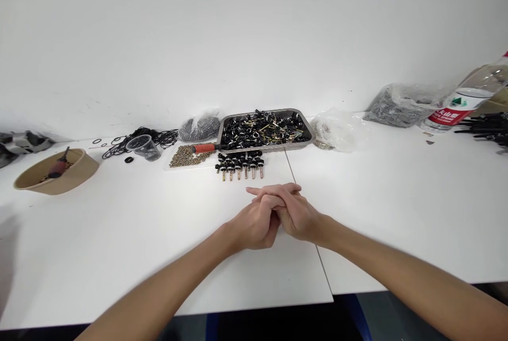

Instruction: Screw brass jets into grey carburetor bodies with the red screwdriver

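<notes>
My left hand (257,223) and my right hand (300,216) are clasped together above the white table, fingers overlapping and folded over each other. One fingertip pokes out to the left. No object shows in either hand, though the palms are hidden. Just beyond them stand small black parts with metal shafts (240,163), lined up in rows. Behind these sits a metal tray (307,138) heaped with similar black and brass-coloured pieces. A red-handled screwdriver (204,148) lies at the tray's left corner, over a spread of small brass-coloured pieces (186,156).
On the left are a paper bowl (59,185) with another screwdriver (59,166), a clear plastic cup (145,148) and black rings (164,137). Plastic bags (339,129) and a tilted water bottle (462,102) stand right. A seam (323,267) crosses the table; a wall rises behind.
</notes>
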`<state>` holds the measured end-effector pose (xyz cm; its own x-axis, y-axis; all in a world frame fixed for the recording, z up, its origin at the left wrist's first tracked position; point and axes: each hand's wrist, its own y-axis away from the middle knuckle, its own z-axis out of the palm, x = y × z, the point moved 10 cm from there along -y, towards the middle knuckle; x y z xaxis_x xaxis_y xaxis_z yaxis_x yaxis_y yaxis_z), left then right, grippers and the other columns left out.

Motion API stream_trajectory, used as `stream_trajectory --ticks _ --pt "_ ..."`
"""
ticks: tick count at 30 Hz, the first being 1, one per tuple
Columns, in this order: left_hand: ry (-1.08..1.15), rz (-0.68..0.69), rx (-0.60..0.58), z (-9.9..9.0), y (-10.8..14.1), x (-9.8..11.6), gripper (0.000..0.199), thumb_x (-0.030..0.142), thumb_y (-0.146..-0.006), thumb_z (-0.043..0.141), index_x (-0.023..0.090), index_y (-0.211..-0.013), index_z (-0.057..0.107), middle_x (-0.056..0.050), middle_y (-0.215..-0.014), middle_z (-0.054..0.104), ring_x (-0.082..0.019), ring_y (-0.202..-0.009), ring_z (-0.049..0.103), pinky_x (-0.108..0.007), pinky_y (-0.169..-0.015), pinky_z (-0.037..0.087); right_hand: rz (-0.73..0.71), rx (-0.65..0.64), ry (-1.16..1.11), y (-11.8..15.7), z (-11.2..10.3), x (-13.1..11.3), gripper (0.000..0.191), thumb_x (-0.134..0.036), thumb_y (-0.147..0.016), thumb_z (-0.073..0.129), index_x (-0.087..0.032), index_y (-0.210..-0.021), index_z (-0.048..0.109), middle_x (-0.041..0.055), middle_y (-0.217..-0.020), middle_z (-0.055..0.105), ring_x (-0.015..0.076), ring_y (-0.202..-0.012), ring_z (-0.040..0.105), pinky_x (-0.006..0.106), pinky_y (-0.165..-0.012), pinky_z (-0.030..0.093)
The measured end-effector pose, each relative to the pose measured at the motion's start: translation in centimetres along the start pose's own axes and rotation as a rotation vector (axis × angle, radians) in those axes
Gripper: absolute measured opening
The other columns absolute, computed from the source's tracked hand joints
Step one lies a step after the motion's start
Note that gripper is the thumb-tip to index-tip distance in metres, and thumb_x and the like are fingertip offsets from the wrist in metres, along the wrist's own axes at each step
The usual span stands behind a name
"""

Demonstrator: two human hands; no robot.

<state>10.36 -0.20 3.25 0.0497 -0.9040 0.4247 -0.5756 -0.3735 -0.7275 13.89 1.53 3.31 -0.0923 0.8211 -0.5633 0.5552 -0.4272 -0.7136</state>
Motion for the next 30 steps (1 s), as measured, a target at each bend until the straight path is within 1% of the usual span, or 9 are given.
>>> stream_trajectory --ticks 4,8,12,16,18,21,23,26,30 --pt "0.019 0.008 -0.001 -0.4 -0.1 0.1 0.040 -0.007 -0.080 0.033 0.016 -0.113 0.034 -0.021 -0.131 0.051 -0.027 -0.117 0.058 -0.042 -0.081 0.059 0.004 -0.073 0.037 0.3 0.7 0.5 0.037 -0.006 -0.098 0.024 -0.012 -0.131 0.040 0.0223 -0.130 0.056 0.0233 -0.127 0.052 0.042 -0.093 0.055" --pt "0.010 0.028 0.003 -0.4 -0.1 0.4 0.039 -0.008 -0.078 0.032 0.017 -0.108 0.034 -0.023 -0.130 0.052 -0.027 -0.111 0.061 -0.040 -0.074 0.059 0.007 -0.135 0.024 0.5 1.0 1.0 0.041 -0.010 -0.102 0.025 -0.015 -0.141 0.034 0.0180 -0.134 0.054 0.0210 -0.122 0.056 0.040 -0.093 0.056" --pt "0.076 -0.023 0.035 -0.5 0.0 0.1 0.037 -0.008 -0.077 0.036 0.017 -0.104 0.034 -0.024 -0.134 0.050 -0.029 -0.120 0.057 -0.043 -0.079 0.059 -0.039 -0.109 0.086 0.2 0.6 0.4 0.038 -0.020 -0.106 0.029 -0.017 -0.142 0.037 0.0145 -0.131 0.058 0.0192 -0.106 0.065 0.033 -0.083 0.060" --pt "0.109 -0.063 0.005 -0.1 0.0 -0.3 0.032 -0.007 -0.078 0.036 0.018 -0.098 0.036 -0.021 -0.135 0.050 -0.029 -0.128 0.050 -0.044 -0.088 0.058 -0.048 -0.024 0.150 -0.1 -0.1 0.0 0.037 -0.032 -0.105 0.038 -0.016 -0.138 0.044 0.0110 -0.119 0.066 0.0187 -0.097 0.068 0.031 -0.078 0.061" --pt "0.092 -0.069 0.008 -0.1 0.0 -0.4 0.031 -0.006 -0.077 0.036 0.018 -0.097 0.037 -0.021 -0.133 0.052 -0.028 -0.126 0.052 -0.045 -0.089 0.057 -0.068 -0.008 0.178 -0.1 0.0 -0.2 0.037 -0.028 -0.105 0.035 -0.014 -0.138 0.043 0.0139 -0.123 0.063 0.0209 -0.108 0.065 0.034 -0.085 0.060" --pt "0.067 -0.096 0.030 -0.4 0.0 -0.6 0.033 -0.007 -0.073 0.036 0.017 -0.096 0.040 -0.020 -0.132 0.053 -0.027 -0.118 0.058 -0.043 -0.084 0.059 -0.090 -0.018 0.231 0.2 0.4 -0.3 0.043 -0.016 -0.104 0.026 -0.012 -0.146 0.032 0.0168 -0.137 0.052 0.0236 -0.125 0.053 0.041 -0.096 0.056" --pt "0.043 -0.085 0.035 -0.5 0.0 -0.4 0.033 -0.007 -0.072 0.035 0.016 -0.095 0.043 -0.020 -0.131 0.055 -0.027 -0.113 0.061 -0.042 -0.081 0.060 -0.084 -0.040 0.248 0.4 0.8 -0.1 0.050 -0.010 -0.101 0.023 -0.013 -0.151 0.023 0.0162 -0.142 0.047 0.0238 -0.127 0.051 0.042 -0.097 0.055" --pt "-0.014 -0.052 0.055 -0.8 0.1 -0.1 0.033 -0.007 -0.071 0.035 0.014 -0.095 0.045 -0.021 -0.128 0.057 -0.027 -0.110 0.063 -0.041 -0.079 0.061 -0.063 -0.088 0.270 0.6 1.4 0.1 0.059 -0.005 -0.098 0.023 -0.016 -0.154 0.011 0.0155 -0.148 0.039 0.0247 -0.124 0.055 0.043 -0.096 0.056" --pt "-0.147 -0.004 0.083 -1.3 0.2 0.1 0.030 -0.005 -0.073 0.035 0.014 -0.093 0.048 -0.020 -0.121 0.062 -0.025 -0.103 0.067 -0.039 -0.073 0.062 -0.074 -0.154 0.234 0.5 2.0 0.0 0.067 0.000 -0.093 0.023 -0.015 -0.155 0.003 0.0166 -0.154 0.027 0.0266 -0.129 0.049 0.048 -0.100 0.053"
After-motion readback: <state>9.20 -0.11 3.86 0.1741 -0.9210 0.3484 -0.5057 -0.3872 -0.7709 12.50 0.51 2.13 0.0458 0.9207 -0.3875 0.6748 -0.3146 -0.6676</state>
